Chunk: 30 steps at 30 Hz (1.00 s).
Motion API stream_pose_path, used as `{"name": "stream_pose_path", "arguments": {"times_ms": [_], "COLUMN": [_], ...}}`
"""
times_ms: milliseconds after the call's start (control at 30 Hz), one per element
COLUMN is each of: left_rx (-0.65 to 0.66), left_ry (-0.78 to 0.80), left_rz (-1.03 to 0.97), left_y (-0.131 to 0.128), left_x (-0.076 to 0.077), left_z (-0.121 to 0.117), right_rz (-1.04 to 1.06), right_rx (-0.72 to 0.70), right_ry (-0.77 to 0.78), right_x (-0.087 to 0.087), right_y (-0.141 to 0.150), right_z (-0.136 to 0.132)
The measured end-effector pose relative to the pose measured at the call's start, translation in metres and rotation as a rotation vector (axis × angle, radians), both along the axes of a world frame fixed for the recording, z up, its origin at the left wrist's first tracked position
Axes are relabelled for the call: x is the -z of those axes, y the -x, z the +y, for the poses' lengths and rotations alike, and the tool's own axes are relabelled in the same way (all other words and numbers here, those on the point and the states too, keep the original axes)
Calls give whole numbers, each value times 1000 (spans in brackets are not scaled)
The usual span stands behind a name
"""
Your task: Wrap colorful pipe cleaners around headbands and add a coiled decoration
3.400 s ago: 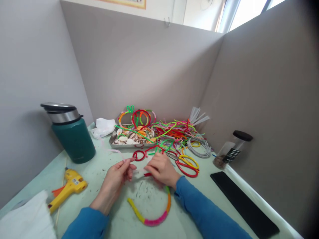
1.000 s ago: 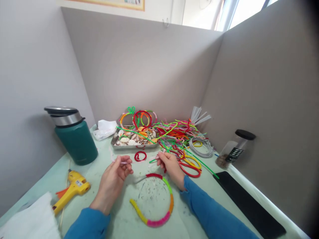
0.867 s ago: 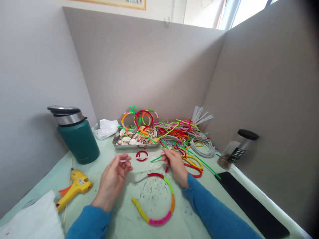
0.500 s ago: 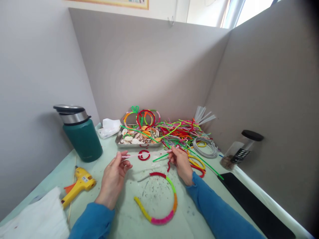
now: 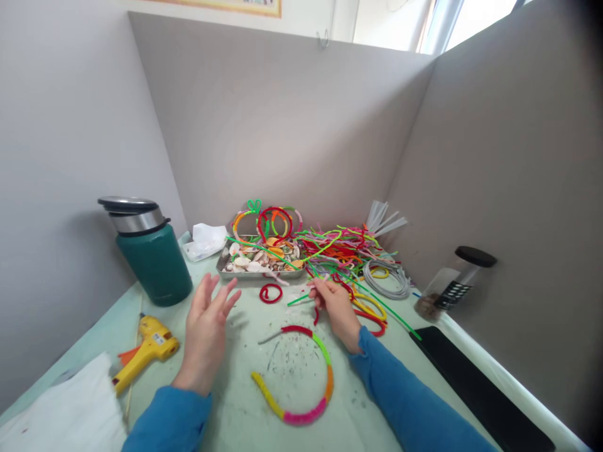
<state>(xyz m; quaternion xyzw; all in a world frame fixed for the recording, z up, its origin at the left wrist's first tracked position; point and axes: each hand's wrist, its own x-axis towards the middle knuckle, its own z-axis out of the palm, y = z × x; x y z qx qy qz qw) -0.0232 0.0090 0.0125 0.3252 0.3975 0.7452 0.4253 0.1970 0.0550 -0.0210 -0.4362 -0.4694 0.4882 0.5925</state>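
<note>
Head view: left hand [image 5: 207, 326] spread, holding nothing, above the worktop [image 5: 235, 414]; right hand [image 5: 334, 306] pinching a pale pipe cleaner [image 5: 301, 290] beside the tangled pile [image 5: 343, 251]; risk: loose end snags neighbouring strands, dragging them along.

Pale pink pipe cleaner [image 5: 296, 285]: thin, fuzzy, nearly straight, pinched at one end by the right hand [image 5: 335, 306], running left just above the table toward its far edge (faint, hard to trace). A green stem [image 5: 298, 300] lies beside it. Multicolour wrapped arc [image 5: 301, 376]: red, green, orange, pink, yellow sections, flat on the table near the front edge, open side left.
</note>
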Motion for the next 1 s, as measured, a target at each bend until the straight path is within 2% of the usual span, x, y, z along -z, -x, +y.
{"name": "stream_pose_path", "arguments": {"times_ms": [67,133,267,333,467,667,833,1000], "left_rx": [-98,-132,-18,61,114,150,145,166], "left_ry": [-46,-128,-359,-394,-308,-206,-118,-104], "left_rz": [206,490,1135,1297,1374,1444,1519,1382], "left_y": [-3,-7,-17,-21,-23,-20,-22,-26], "left_x": [0,1,12,20,29,22,21,23], "left_z": [-2,-6,-12,-13,-10,-11,-14,-14], "right_rz": [-56,-120,-223,-234,-271,-201,-103,-143], "right_rx": [-46,-81,-185,-264,-317,-224,-256,-307], "right_ry": [-5,-9,-66,-104,-130,-94,-38,-55], "right_x": [-1,-3,-7,-7,-5,-5,-7,-5], "right_y": [5,10,20,24,29,26,25,33], "right_z": [-4,-8,-17,-20,-23,-20,-21,-25]}}
